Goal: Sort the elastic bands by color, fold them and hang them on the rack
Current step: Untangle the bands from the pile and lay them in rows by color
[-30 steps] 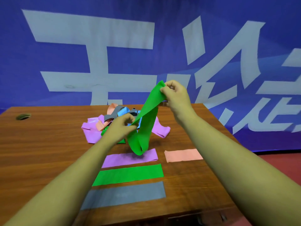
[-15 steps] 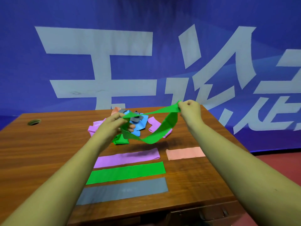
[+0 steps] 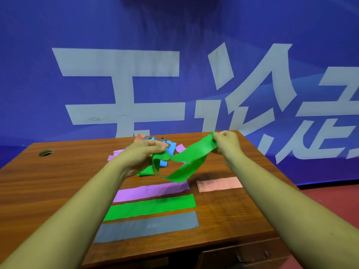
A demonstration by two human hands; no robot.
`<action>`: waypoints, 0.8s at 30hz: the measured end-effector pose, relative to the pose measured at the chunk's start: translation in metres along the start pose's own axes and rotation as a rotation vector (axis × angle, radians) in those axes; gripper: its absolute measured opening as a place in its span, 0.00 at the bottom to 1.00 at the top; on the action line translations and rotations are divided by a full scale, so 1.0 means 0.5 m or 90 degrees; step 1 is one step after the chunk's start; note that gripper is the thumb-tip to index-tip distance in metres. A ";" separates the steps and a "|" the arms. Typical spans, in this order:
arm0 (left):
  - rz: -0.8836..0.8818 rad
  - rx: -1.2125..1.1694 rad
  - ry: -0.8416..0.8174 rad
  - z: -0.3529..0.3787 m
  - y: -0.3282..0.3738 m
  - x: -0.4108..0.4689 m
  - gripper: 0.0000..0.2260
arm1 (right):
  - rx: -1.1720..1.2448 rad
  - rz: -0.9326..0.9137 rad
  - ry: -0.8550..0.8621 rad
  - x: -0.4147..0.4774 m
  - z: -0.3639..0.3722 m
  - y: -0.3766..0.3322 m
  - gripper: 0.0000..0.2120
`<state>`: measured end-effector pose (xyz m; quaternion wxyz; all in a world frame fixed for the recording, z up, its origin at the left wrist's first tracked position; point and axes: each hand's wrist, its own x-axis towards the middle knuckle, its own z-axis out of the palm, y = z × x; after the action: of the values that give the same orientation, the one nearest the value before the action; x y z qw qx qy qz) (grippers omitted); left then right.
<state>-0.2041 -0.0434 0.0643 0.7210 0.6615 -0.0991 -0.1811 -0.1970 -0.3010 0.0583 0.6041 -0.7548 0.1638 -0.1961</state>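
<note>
green band pinched by left fingers and right fingers.

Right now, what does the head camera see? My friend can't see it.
The left hand and right hand hold a looped green elastic band above a brown wooden table. A flat purple band, flat green band, grey band and pink band lie nearer; a jumbled pile sits behind.
</note>
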 end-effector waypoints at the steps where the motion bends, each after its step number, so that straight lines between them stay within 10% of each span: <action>1: -0.005 0.033 -0.001 -0.002 -0.003 -0.002 0.06 | -0.013 -0.002 0.002 -0.004 -0.003 -0.006 0.11; 6: 0.006 0.261 0.011 0.004 -0.003 -0.019 0.05 | -0.013 -0.014 0.009 0.000 -0.010 -0.010 0.11; 14: 0.161 0.094 0.029 0.040 0.021 -0.011 0.05 | -0.059 0.038 -0.092 -0.014 -0.001 -0.006 0.06; 24: 0.280 0.192 0.102 0.087 0.064 0.054 0.05 | -0.074 -0.308 -0.239 -0.075 0.022 -0.125 0.09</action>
<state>-0.1921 -0.0920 0.0981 0.6419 0.7361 -0.2089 0.0498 -0.2237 -0.2599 0.1133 0.5153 -0.8282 -0.1244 -0.1816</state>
